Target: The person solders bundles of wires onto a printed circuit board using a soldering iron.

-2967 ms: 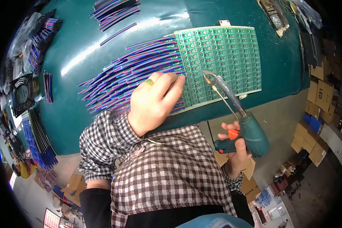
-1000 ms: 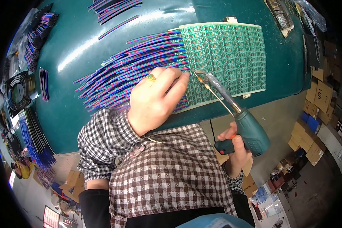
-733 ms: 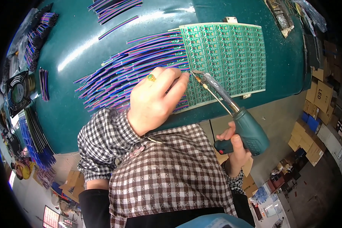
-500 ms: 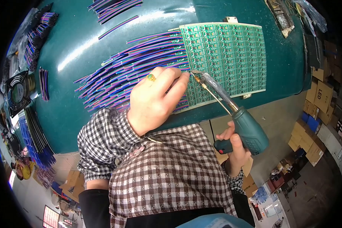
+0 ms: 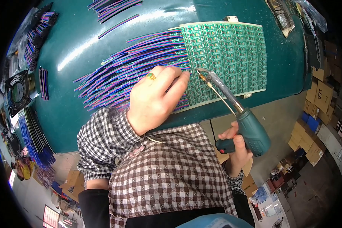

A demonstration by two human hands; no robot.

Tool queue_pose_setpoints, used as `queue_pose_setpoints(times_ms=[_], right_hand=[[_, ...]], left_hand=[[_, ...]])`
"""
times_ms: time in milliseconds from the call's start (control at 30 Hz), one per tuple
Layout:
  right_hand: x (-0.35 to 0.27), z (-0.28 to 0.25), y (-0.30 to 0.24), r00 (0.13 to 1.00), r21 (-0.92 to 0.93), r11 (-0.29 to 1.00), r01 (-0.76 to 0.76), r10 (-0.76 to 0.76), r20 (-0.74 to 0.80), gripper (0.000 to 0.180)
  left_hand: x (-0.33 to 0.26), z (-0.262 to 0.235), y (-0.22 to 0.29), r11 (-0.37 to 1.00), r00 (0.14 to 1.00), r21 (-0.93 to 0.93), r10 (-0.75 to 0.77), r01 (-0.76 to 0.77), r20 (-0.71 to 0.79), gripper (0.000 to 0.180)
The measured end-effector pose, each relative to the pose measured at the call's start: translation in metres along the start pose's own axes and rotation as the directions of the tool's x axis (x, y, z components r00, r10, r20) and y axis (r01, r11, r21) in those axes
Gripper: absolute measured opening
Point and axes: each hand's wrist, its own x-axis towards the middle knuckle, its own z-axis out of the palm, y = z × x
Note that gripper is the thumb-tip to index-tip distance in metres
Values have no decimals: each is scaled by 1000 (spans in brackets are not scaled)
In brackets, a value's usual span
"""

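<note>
Right grip (image 5: pixel 240 152) closed round a green soldering gun (image 5: pixel 254 133), left grip (image 5: pixel 152 102) poised over wires (image 5: pixel 140 57)

In the lower right of centre, the right grip clasps the gun's handle, the fingers curled and the thumb laid along it; the gun's barrel slants up-left, its tip near the frame's centre, over the left part of a green circuit-board panel (image 5: pixel 233 57), though contact cannot be told; a thin feed tube (image 5: pixel 222 97) runs beside the barrel.

The left grip, wearing a gold ring (image 5: pixel 151 76) with a green stone, rests on the wires left of centre; its fingers are bent and drawn together, fingertips by the panel's left edge; the thumb is hidden, so whether a wire is pinched cannot be told.

The panel lies right of centre on the green counter (image 5: pixel 70 125); the blue, pink and black wires fan leftward from it; a single loose wire (image 5: pixel 118 26) lies at upper left; a black fan (image 5: pixel 19 93) stands at the left edge.
</note>
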Motion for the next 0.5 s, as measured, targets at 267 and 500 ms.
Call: queue_pose_setpoints(times_ms=[267, 500], right_hand=[[0, 3, -4, 1000, -7, 1000, 4, -4, 7, 46], [-2, 0, -3, 1000, -12, 1000, -22, 22, 8, 45]], left_hand=[[0, 0, 0, 1000, 1000, -5, -7, 7, 3, 26], [1, 0, 0, 1000, 1000, -15, -10, 10, 8, 26]])
